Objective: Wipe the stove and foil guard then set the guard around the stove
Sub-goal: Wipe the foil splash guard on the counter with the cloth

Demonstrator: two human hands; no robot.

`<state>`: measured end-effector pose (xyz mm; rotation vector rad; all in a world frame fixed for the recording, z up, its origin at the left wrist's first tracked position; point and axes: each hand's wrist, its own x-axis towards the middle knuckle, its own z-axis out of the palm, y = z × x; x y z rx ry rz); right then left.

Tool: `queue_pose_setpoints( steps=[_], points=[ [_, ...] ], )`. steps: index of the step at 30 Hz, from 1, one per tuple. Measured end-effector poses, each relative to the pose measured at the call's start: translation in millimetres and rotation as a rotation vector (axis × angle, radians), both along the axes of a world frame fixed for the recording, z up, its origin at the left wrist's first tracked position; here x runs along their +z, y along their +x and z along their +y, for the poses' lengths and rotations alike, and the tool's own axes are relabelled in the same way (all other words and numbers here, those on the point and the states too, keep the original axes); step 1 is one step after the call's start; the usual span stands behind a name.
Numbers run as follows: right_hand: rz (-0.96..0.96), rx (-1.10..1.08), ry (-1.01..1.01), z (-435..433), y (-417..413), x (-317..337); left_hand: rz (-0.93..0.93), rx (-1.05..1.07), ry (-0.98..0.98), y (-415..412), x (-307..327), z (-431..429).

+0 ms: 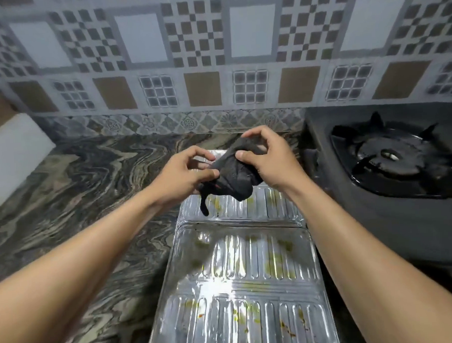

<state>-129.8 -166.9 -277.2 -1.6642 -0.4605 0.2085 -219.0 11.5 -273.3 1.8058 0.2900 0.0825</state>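
Observation:
A shiny ribbed foil guard (245,274) lies flat on the marbled counter in front of me, with greenish and brown food stains on its panels. Above its far end I hold a bunched dark grey cloth (233,178) in both hands. My left hand (186,173) pinches the cloth's left side, and my right hand (268,159) grips its top and right side. A thin tail of cloth dangles toward the foil. The dark gas stove (377,216) with its black burner (390,156) stands at the right, right beside the guard.
The marbled counter (91,203) stretches to the left. A white block-shaped object (14,154) stands at the far left by the patterned tiled wall (215,68). The stove's left side wall borders the foil guard.

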Motion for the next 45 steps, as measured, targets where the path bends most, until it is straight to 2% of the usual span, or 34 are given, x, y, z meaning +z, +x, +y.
queue_pose_setpoints(
  steps=[4, 7, 10, 14, 16, 18, 20, 22, 24, 26, 28, 33, 38, 41, 45],
  points=[
    [-0.021, -0.076, -0.191, 34, 31, -30, 0.082, 0.058, -0.053, 18, -45, 10],
    [-0.022, -0.024, -0.341, 62, 59, -52, 0.124, 0.153, 0.016, 32, -78, 15],
    [-0.068, 0.048, -0.493, 92, 87, -72, 0.202, 0.220, -0.050, 48, -100, 22],
    [-0.117, 0.138, -0.633, 130, 112, -89, 0.306, 0.219, 0.008, 69, -119, 41],
    [-0.129, 0.193, -0.674, 148, 123, -97, 0.363, 0.165, 0.219, 76, -120, 65],
    [-0.136, 0.235, -0.730, 162, 132, -102, 0.335, 0.097, 0.565, 79, -116, 98],
    [-0.286, 0.226, -0.841, 172, 134, -108, 0.247, -0.035, 0.825, 88, -112, 135],
    [-0.512, 0.126, -0.828, 177, 121, -115, 0.238, -0.269, 0.968, 105, -117, 168],
    [-0.586, 0.031, -0.733, 177, 103, -125, 0.309, -0.447, 1.059, 127, -124, 188],
    [-0.531, 0.038, -0.780, 173, 91, -140, 0.371, -0.546, 1.113, 146, -127, 194],
    [-0.481, 0.110, -0.908, 169, 84, -155, 0.386, -0.624, 1.134, 160, -129, 191],
    [-0.540, 0.206, -1.084, 169, 81, -165, 0.398, -0.732, 1.189, 171, -135, 185],
    [-0.615, 0.196, -0.993, 169, 74, -161, 0.335, -0.806, 1.221, 179, -137, 189],
    [-0.662, 0.220, -1.012, 168, 76, -167, 0.324, -0.819, 1.190, 180, -142, 191],
    [-0.623, 0.218, -1.019, 166, 82, -171, 0.327, -0.821, 1.183, 180, -144, 192]
  ],
)
